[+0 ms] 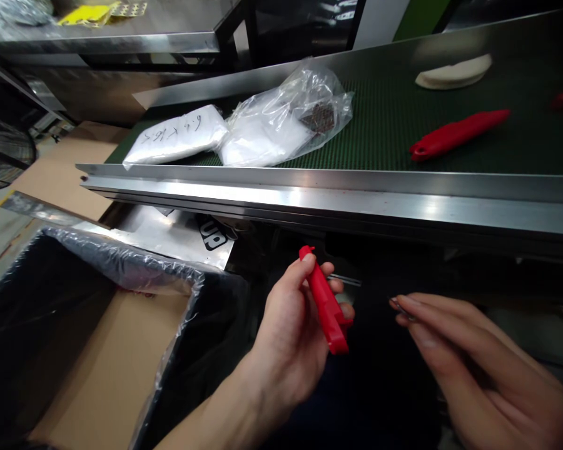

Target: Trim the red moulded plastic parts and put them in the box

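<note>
Green conveyor (pixel 380 134) carries clear bag (pixel 286 119), dark bits (pixel 319 117) inside; left hand (pixel 291 331) grips red plastic part (pixel 326 303), right hand (pixel 478 362) pinches tiny piece (pixel 405 309).

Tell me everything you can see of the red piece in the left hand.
The red piece is long and narrow, apparently plastic, with a small nub at its upper end and a step jutting from one side near its blunt lower end. It slants from upper left to lower right in the picture. The left hand grips it, thumb near the upper end, fingers curled behind. The right hand is apart from it.
</note>
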### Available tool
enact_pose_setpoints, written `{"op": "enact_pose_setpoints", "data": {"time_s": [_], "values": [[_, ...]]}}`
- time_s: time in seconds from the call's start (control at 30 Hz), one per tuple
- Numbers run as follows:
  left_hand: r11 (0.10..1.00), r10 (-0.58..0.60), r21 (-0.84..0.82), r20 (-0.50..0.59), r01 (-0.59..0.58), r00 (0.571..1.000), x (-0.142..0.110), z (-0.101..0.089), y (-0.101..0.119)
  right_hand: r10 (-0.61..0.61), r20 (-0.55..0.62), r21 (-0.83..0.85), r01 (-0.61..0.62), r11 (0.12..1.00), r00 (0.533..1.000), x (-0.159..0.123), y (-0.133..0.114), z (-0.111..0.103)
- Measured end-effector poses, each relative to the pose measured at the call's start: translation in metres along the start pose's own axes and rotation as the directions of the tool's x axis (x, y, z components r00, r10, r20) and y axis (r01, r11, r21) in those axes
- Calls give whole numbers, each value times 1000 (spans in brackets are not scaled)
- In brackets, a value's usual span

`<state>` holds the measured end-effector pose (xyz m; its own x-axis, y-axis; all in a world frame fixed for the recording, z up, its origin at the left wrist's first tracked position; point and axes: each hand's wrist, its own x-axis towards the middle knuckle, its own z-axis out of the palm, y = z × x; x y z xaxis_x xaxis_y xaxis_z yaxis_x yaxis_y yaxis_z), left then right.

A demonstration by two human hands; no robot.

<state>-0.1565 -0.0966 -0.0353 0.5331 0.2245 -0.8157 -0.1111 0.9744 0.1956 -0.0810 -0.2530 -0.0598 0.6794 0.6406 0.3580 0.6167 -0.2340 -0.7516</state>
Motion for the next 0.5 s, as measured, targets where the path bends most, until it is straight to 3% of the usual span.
{"op": "enact_pose_setpoints", "data": {"time_s": [0.13, 0.27, 0.5], "values": [[992, 77, 100, -8, -76, 997, -3, 1, -3, -32, 19, -14, 33, 999, 999, 1, 2, -2], [971, 195, 124, 85, -205, 977, -7, 3, -6, -5, 7, -22, 6, 1000, 1000, 3, -2, 1], [955, 241, 139, 160, -263, 957, -11, 1, -8, 22, -26, -2, -22, 1000, 999, 3, -6, 6]]}}
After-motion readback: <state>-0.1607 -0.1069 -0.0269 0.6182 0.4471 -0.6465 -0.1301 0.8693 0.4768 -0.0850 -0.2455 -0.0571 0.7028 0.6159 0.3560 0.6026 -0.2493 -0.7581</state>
